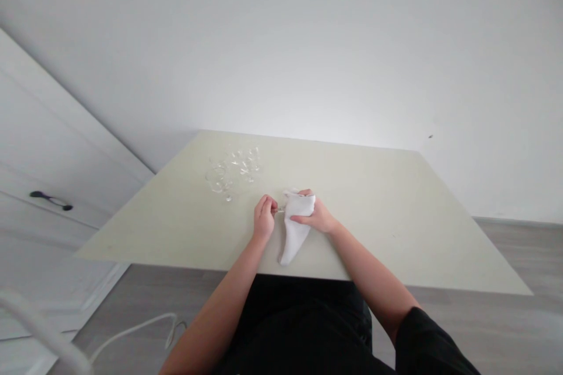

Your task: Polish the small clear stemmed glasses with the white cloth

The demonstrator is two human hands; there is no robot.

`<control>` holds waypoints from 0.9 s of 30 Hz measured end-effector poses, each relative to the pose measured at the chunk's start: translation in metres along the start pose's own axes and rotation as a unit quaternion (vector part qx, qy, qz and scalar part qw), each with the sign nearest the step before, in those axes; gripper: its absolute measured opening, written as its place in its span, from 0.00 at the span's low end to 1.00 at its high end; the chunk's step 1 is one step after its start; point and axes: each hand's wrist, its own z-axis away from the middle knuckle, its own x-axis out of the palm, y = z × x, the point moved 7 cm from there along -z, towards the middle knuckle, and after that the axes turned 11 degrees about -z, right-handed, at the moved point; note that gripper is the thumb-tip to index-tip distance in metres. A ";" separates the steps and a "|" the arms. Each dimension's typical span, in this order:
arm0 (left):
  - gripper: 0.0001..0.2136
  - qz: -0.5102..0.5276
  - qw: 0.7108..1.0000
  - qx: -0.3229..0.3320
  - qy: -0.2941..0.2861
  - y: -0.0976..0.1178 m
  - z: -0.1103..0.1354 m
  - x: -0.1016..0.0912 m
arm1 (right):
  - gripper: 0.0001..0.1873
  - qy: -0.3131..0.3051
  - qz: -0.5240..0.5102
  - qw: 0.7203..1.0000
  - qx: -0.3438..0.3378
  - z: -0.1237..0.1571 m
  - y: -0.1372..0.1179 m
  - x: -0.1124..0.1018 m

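Observation:
My right hand [319,217] is closed around a folded white cloth [297,240], whose lower end hangs down onto the table near its front edge. Just left of the cloth, my left hand [264,218] pinches a small, clear, shiny piece [280,210]. The piece reaches toward the cloth's left side; its exact kind is too small to make out, and whether the cloth wraps its far end is hidden. Farther back to the left lies a loose group of transparent pieces [245,163], with a small round clear one [228,198] in front of it.
The pale table [373,199] stands against a white wall [308,58]. A white cabinet with a dark handle [50,200] is at the left. A white cable [132,326] curves above the grey floor [519,258] at the lower left.

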 end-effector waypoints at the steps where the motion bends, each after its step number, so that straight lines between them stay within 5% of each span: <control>1: 0.16 0.017 0.999 -0.027 -0.014 -0.004 -0.001 0.003 | 0.32 -0.001 0.013 1.000 -0.025 0.000 -0.004 0.000; 7: 0.13 0.042 0.990 -0.097 -0.094 -0.012 0.001 0.019 | 0.34 0.073 -0.034 0.996 -0.043 0.001 -0.006 -0.014; 13: 0.18 0.116 0.956 -0.204 -0.176 -0.025 0.005 0.029 | 0.42 0.078 -0.072 0.994 -0.034 0.002 -0.007 -0.014; 18: 0.18 0.123 0.931 -0.206 -0.274 -0.025 0.018 0.048 | 0.35 0.107 -0.222 0.968 0.052 0.004 0.016 -0.002; 22: 0.16 0.129 0.953 -0.148 -0.230 -0.019 0.016 0.049 | 0.30 0.139 -0.287 0.945 0.078 0.004 0.031 -0.004; 27: 0.16 0.100 0.984 -0.105 -0.103 -0.011 0.008 0.022 | 0.23 0.136 -0.318 0.918 0.194 0.006 0.049 -0.015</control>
